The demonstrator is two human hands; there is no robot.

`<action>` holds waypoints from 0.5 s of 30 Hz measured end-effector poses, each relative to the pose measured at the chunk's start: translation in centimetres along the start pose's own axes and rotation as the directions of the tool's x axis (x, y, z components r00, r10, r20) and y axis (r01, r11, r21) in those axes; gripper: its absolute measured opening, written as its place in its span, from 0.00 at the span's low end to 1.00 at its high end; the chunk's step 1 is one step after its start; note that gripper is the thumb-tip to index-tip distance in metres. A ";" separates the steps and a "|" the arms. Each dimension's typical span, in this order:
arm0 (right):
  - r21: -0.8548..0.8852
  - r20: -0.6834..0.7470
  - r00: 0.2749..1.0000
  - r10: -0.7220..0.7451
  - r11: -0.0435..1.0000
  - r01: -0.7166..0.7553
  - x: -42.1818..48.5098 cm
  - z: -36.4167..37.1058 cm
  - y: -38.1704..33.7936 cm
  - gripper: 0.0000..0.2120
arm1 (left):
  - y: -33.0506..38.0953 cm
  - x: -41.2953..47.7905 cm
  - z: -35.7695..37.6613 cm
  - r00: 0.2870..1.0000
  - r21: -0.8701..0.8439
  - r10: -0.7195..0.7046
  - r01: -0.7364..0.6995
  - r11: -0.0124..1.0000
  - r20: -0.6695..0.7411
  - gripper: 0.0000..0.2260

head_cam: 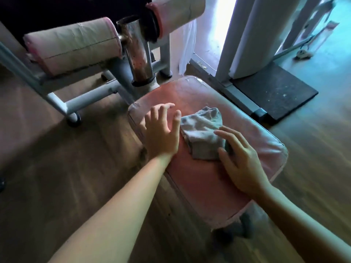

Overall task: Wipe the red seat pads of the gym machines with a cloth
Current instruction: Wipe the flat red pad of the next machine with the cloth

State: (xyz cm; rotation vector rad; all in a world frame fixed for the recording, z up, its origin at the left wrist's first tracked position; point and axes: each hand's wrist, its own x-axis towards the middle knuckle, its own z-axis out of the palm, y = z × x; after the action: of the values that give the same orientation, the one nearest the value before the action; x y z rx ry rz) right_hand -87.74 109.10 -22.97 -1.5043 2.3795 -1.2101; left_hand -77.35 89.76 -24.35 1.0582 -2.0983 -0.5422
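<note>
- Head cam: left hand (161, 132) is open, fingers spread, holding nothing, over the red seat pad (199, 179).
- The crumpled grey cloth (202, 138) sits between both hands, right by the left thumb.
- Right hand (242, 160) is open too, with straight fingers pressing the cloth's edge.

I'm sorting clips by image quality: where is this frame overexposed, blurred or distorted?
Head view: daylight blows out the white machine column at top; the floor at right is tinted blue-green; the grey cloth, left hand and right hand look slightly soft; wide-angle lens bends the edges.

Grey cloth (203, 136), red seat pad (201, 179)
</note>
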 end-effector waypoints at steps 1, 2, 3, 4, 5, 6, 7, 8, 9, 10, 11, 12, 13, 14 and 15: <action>-0.045 -0.107 0.994 0.017 0.999 -0.022 -0.5 0.1 0.2 0.14 | 0.0 -0.2 -0.1 0.995 -0.047 0.093 -0.091 0.995 0.037 0.20; -0.083 -0.198 0.979 0.047 0.994 -0.064 -0.5 0.2 0.5 0.12 | 0.1 -0.3 -0.2 0.969 -0.091 0.225 -0.217 0.972 0.102 0.21; -0.087 -0.257 0.962 0.092 0.989 -0.118 -0.3 0.3 0.7 0.11 | 0.1 -0.5 -0.2 0.908 -0.123 0.376 -0.358 0.926 0.185 0.22; -0.074 -0.293 0.947 0.132 0.984 -0.160 -0.1 0.5 0.9 0.11 | 0.2 -0.6 -0.1 0.820 -0.145 0.504 -0.482 0.864 0.271 0.23; -0.055 -0.323 0.932 0.162 0.980 -0.190 0.0 0.6 1.0 0.11 | 0.3 -0.6 0.0 0.737 -0.158 0.579 -0.563 0.811 0.349 0.24; -0.032 -0.354 0.917 0.186 0.977 -0.210 0.1 0.6 1.1 0.11 | 0.3 -0.7 0.1 0.689 -0.160 0.603 -0.595 0.787 0.402 0.24; -0.004 -0.383 0.900 0.208 0.974 -0.227 0.1 0.6 1.4 0.11 | 0.3 -0.7 0.2 0.684 -0.152 0.594 -0.593 0.791 0.423 0.24; 0.028 -0.405 0.884 0.235 0.969 -0.245 0.1 0.6 1.7 0.12 | 0.5 -0.9 0.2 0.704 -0.144 0.572 -0.571 0.809 0.420 0.24; 0.063 -0.411 0.871 0.269 0.962 -0.267 0.0 0.5 1.9 0.12 | 0.7 -1.1 0.2 0.734 -0.151 0.540 -0.530 0.835 0.411 0.24; 0.101 -0.412 0.863 0.291 0.956 -0.275 0.0 0.4 2.1 0.12 | 1.1 -1.5 0.1 0.769 -0.165 0.500 -0.476 0.864 0.398 0.25; 0.135 -0.409 0.862 0.299 0.954 -0.267 -0.1 0.3 2.2 0.13 | 1.8 -1.7 -0.2 0.804 -0.167 0.457 -0.427 0.889 0.381 0.25; 0.155 -0.401 0.866 0.300 0.954 -0.259 -0.1 0.3 2.3 0.14 | 2.4 -2.0 -0.5 0.833 -0.141 0.413 -0.389 0.910 0.368 0.25; 0.162 -0.394 0.871 0.294 0.955 -0.249 -0.1 0.2 2.4 0.15 | 3.0 -2.3 -0.8 0.856 -0.092 0.374 -0.366 0.926 0.358 0.25; 0.158 -0.388 0.878 0.281 0.959 -0.236 -0.2 0.2 2.4 0.15 | 3.5 -2.6 -1.3 0.878 -0.027 0.334 -0.346 0.938 0.344 0.25; 0.144 -0.381 0.885 0.266 0.963 -0.227 -0.4 0.3 2.3 0.15 | 3.7 -2.8 -1.8 0.898 0.038 0.296 -0.325 0.945 0.325 0.24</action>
State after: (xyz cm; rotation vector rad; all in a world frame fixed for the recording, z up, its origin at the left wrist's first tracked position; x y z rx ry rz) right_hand -89.10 109.70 -24.76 -0.9554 2.6022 -1.6651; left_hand -76.77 94.10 -22.02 0.6923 -2.5355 -0.4833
